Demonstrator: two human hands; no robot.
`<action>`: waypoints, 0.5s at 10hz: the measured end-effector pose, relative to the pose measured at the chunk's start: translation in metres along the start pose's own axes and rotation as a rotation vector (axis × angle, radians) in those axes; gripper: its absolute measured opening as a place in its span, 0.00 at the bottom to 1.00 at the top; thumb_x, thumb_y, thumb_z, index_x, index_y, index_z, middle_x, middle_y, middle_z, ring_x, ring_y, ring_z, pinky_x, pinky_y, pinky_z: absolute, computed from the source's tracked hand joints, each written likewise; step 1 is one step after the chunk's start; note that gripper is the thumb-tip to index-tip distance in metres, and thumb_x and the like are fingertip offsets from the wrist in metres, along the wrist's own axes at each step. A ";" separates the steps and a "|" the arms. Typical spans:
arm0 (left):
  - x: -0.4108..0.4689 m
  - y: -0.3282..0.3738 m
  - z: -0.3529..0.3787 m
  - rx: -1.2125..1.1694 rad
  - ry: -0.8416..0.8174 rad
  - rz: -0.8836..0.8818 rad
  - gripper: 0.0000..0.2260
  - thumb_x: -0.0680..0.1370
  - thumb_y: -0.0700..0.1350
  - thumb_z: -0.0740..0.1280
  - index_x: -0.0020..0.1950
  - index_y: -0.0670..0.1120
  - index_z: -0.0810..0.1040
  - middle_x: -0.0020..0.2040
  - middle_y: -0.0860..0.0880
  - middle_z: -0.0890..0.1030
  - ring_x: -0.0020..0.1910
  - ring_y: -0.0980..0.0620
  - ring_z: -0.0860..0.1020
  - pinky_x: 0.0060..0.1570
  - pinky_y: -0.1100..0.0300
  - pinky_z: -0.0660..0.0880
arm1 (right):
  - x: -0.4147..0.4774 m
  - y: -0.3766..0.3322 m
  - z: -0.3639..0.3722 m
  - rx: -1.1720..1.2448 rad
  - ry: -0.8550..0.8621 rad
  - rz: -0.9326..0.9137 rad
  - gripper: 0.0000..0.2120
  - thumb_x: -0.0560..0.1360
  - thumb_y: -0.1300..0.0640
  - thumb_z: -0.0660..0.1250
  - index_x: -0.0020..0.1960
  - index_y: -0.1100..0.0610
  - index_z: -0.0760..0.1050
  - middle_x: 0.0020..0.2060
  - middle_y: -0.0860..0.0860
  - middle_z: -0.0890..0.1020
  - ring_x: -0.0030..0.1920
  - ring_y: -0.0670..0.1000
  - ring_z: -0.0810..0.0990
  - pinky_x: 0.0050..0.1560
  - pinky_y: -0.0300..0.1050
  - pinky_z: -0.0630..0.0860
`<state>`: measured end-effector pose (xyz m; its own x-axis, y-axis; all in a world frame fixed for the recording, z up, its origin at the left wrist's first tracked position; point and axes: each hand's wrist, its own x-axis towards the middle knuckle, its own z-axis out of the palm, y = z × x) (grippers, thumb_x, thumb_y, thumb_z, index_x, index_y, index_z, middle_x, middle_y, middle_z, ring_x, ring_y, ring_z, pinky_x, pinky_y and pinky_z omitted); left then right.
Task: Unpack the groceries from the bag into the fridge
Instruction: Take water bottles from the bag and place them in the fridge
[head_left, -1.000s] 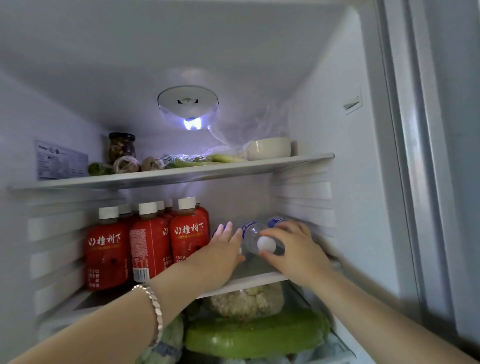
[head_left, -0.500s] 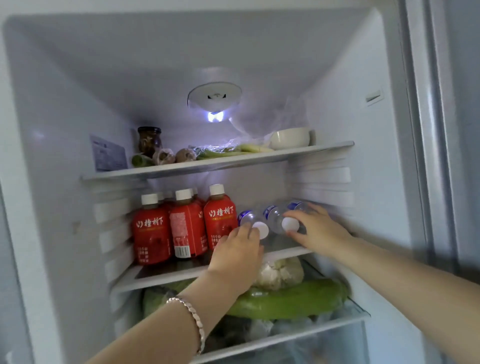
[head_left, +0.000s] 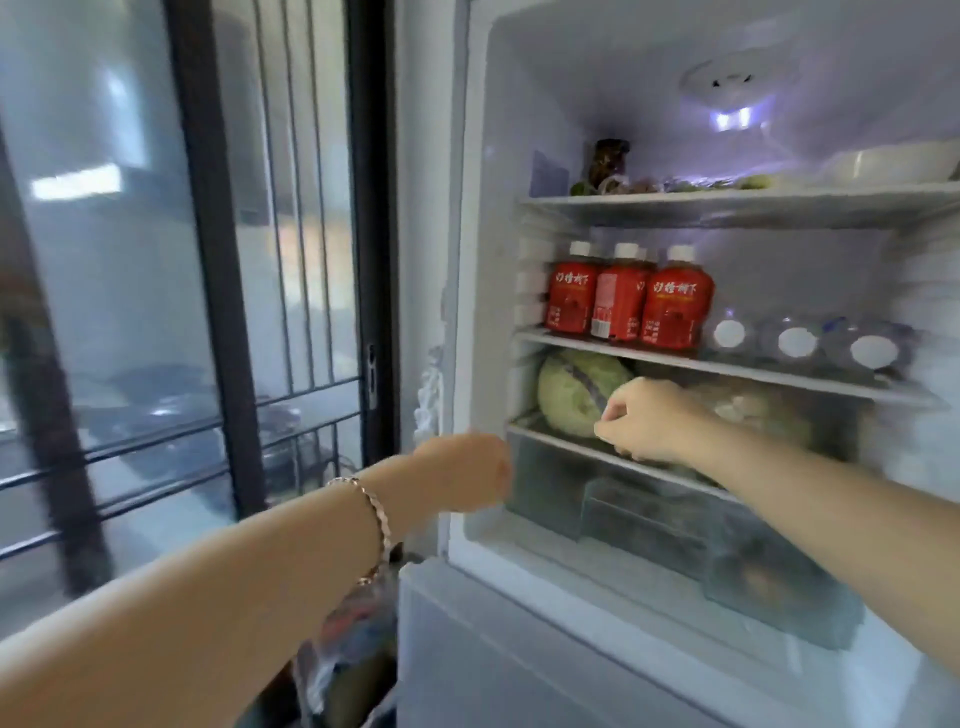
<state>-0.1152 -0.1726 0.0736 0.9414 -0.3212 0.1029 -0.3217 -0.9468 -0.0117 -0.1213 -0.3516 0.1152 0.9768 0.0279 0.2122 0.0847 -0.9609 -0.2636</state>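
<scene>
Head view | I'm seeing left hand (head_left: 464, 474) hanging bent at the wrist just outside the fridge (head_left: 479, 249), fingers hidden, grip unclear | right hand (head_left: 650, 422) hovering before the cabbage (head_left: 566, 397), fingers curling on nothing | water bottles (head_left: 795, 343) lying on middle shelf (head_left: 649, 358) | bag (head_left: 345, 654) sitting under left arm

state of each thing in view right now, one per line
fridge, open, light on
red drink bottles, upright, capped, middle shelf
water bottles, lying down, caps outward, same shelf
jar, upright, lid on, top shelf
white bowl, upright, top shelf
cabbage, resting on lower shelf
right hand, fingers curled, nothing seen in it
left hand, blurred, fingers hidden
plastic bag, under left arm, contents unclear
</scene>
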 end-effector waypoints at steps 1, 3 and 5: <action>-0.077 -0.030 0.019 -0.008 -0.110 -0.137 0.13 0.80 0.42 0.55 0.59 0.41 0.76 0.59 0.42 0.77 0.58 0.43 0.75 0.53 0.54 0.72 | -0.026 -0.043 0.041 -0.052 -0.276 -0.120 0.12 0.73 0.55 0.62 0.46 0.62 0.78 0.40 0.56 0.83 0.38 0.56 0.82 0.44 0.48 0.79; -0.268 -0.095 0.062 -0.089 -0.223 -0.561 0.13 0.80 0.42 0.57 0.58 0.41 0.76 0.58 0.42 0.78 0.57 0.42 0.76 0.54 0.52 0.73 | -0.121 -0.170 0.143 -0.228 -0.530 -0.546 0.11 0.74 0.54 0.61 0.34 0.56 0.69 0.30 0.52 0.72 0.31 0.53 0.71 0.31 0.41 0.64; -0.486 -0.128 0.091 -0.071 -0.325 -0.959 0.13 0.79 0.41 0.56 0.59 0.40 0.76 0.59 0.41 0.78 0.56 0.40 0.77 0.51 0.53 0.74 | -0.271 -0.308 0.211 -0.338 -0.585 -1.024 0.12 0.75 0.54 0.59 0.54 0.57 0.76 0.53 0.53 0.80 0.51 0.55 0.78 0.45 0.43 0.72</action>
<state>-0.5221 0.1025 -0.0654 0.7844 0.5729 -0.2376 0.5885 -0.8085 -0.0064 -0.3711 -0.0050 -0.0597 0.4376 0.8477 -0.2998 0.8948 -0.4434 0.0524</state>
